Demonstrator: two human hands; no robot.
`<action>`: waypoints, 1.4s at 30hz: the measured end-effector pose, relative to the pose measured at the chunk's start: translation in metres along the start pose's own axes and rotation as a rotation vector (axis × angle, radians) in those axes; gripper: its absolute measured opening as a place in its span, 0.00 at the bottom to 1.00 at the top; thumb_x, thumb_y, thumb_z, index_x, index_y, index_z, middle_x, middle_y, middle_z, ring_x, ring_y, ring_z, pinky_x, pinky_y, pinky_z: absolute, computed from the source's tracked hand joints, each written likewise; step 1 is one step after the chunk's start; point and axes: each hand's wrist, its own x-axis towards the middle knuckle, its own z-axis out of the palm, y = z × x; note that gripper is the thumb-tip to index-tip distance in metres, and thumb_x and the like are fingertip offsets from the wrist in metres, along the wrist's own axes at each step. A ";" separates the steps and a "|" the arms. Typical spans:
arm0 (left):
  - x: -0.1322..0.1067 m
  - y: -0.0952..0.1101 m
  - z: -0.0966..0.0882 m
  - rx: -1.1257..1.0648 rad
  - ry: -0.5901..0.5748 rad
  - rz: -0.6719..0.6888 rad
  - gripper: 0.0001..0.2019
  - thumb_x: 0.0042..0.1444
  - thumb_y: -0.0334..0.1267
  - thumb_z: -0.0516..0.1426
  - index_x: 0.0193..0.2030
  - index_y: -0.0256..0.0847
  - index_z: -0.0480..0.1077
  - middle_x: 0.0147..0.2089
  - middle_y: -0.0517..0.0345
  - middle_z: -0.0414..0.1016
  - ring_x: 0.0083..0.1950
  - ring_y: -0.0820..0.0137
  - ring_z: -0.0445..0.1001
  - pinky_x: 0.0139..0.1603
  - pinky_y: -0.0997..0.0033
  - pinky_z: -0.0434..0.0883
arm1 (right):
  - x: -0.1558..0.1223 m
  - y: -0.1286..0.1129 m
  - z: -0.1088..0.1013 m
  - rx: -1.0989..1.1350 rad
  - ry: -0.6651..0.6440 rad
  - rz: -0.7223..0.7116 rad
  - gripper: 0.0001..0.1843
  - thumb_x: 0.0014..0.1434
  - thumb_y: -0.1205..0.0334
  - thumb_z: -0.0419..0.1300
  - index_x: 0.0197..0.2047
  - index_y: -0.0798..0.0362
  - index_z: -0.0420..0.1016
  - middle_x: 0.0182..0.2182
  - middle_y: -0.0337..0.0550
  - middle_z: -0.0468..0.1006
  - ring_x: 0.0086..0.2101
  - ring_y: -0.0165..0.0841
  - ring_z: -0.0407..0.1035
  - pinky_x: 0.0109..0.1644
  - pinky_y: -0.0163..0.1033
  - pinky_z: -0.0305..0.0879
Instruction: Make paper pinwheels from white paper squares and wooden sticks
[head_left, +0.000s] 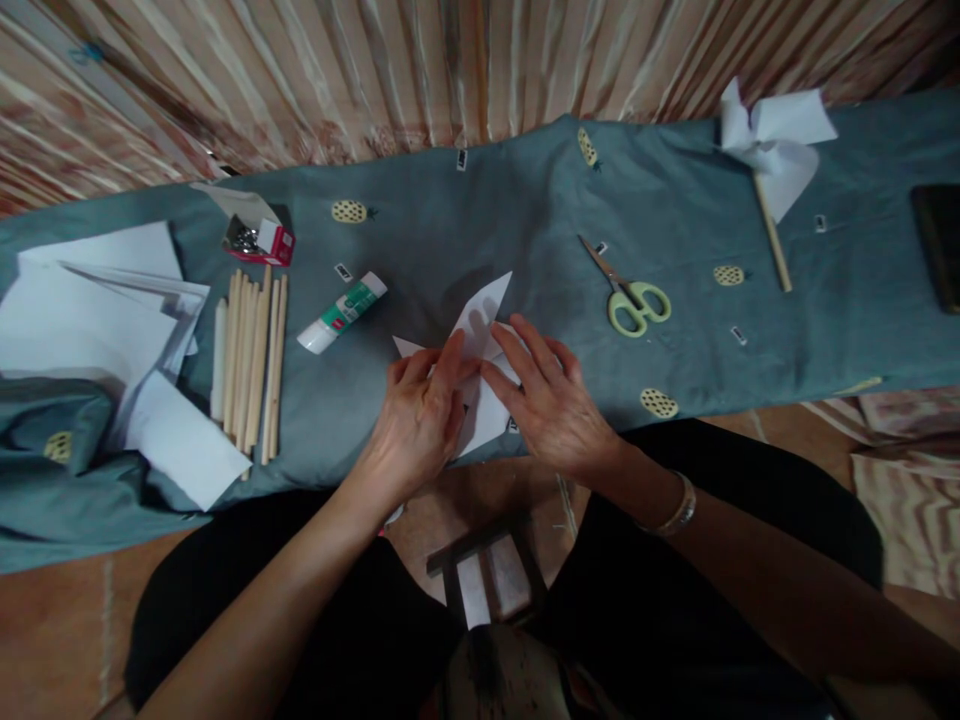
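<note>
A cut piece of white paper (484, 312) with pointed flaps lies at the near edge of the cloth, partly covered by both hands. My left hand (424, 408) is closed on its left side, thumb and fingers pressing near the centre. Opposite it, my right hand (551, 400) bends its fingertips onto the paper's right flaps, with a bracelet on that wrist. The spot where the fingers meet is partly hidden. A glue stick (343, 313) lies to the left of the hands, and scissors with light green handles (631, 300) lie to the right.
Wooden sticks (251, 360) lie in a row at left, beside stacked white paper sheets (90, 310). Behind them is an open red box of small metal pins (259, 238). A paper pinwheel on a stick (769, 150) and a dark phone-like object (937, 245) lie at right. A striped curtain (420, 70) hangs behind.
</note>
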 end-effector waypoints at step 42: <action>0.002 0.013 -0.002 0.140 -0.046 0.032 0.30 0.62 0.26 0.47 0.71 0.33 0.45 0.51 0.41 0.79 0.59 0.53 0.70 0.53 0.49 0.68 | 0.011 -0.004 -0.002 -0.037 -0.074 -0.022 0.22 0.68 0.73 0.42 0.59 0.58 0.68 0.69 0.52 0.61 0.71 0.41 0.44 0.70 0.55 0.51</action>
